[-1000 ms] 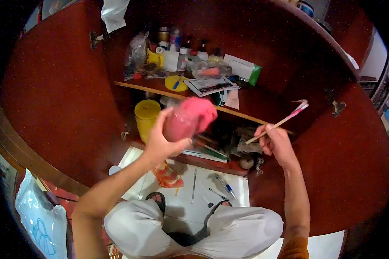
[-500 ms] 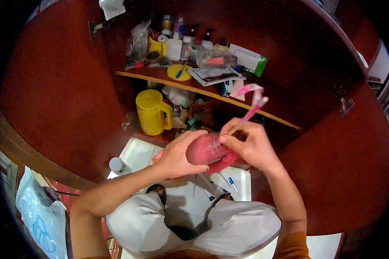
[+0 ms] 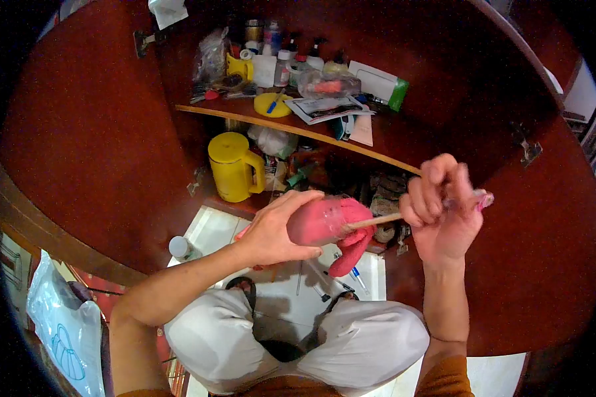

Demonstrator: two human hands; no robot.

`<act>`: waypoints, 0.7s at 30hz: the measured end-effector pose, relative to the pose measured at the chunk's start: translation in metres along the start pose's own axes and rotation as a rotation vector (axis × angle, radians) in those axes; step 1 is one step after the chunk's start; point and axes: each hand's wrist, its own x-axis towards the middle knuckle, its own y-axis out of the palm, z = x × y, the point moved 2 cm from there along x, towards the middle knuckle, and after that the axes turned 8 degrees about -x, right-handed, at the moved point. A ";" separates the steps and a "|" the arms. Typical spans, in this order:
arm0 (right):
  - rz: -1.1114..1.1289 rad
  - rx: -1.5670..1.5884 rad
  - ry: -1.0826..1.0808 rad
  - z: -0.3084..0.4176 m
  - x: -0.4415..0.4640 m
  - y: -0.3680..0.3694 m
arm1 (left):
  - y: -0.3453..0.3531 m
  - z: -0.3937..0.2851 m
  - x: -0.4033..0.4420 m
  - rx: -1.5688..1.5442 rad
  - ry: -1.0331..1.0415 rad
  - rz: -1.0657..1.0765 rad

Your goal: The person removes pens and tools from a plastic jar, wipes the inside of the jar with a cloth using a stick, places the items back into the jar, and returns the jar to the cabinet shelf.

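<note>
My left hand (image 3: 276, 228) is wrapped around a clear plastic jar (image 3: 309, 227), tilted on its side with its mouth toward the right. Pink cloth (image 3: 349, 257) fills the jar and hangs out over its mouth. A thin light-brown stick (image 3: 383, 220) runs from the jar's mouth to my right hand (image 3: 444, 215), whose curled fingers grip it. A shiny pink end (image 3: 485, 200) shows beyond those fingers; blur hides its details.
Ahead is an open cabinet with a shelf (image 3: 245, 118) full of bottles and papers. A yellow jug (image 3: 230, 169) stands below. On the floor are a white-capped container (image 3: 179, 247) and several pens. Cabinet doors (image 3: 510, 264) flank me; a plastic bag (image 3: 63, 331) lies left.
My right hand has moved right and up, away from the jar, turning over with the stick. More pink cloth now hangs from the mouth. My left hand stays nearly in place.
</note>
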 end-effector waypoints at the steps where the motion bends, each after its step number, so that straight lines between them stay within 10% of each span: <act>1: 0.083 0.107 0.016 0.003 0.000 -0.004 | 0.000 -0.002 0.001 -0.007 -0.002 0.017; 5: 0.081 0.159 0.034 -0.020 -0.007 0.008 | -0.002 -0.015 0.004 -0.033 0.017 0.054; 7: 0.069 -0.638 -0.305 -0.033 -0.014 0.016 | 0.002 -0.018 0.006 -0.057 0.028 0.146; 9: 0.254 -0.723 -0.412 -0.029 -0.023 0.030 | 0.002 -0.018 0.007 -0.116 0.012 0.235; 17: 0.267 0.179 -0.299 0.019 -0.024 0.020 | -0.004 -0.023 0.004 -0.380 -0.172 0.385; 21: 0.319 -0.055 -0.484 0.029 -0.027 0.019 | -0.001 -0.014 0.007 -0.249 -0.101 0.357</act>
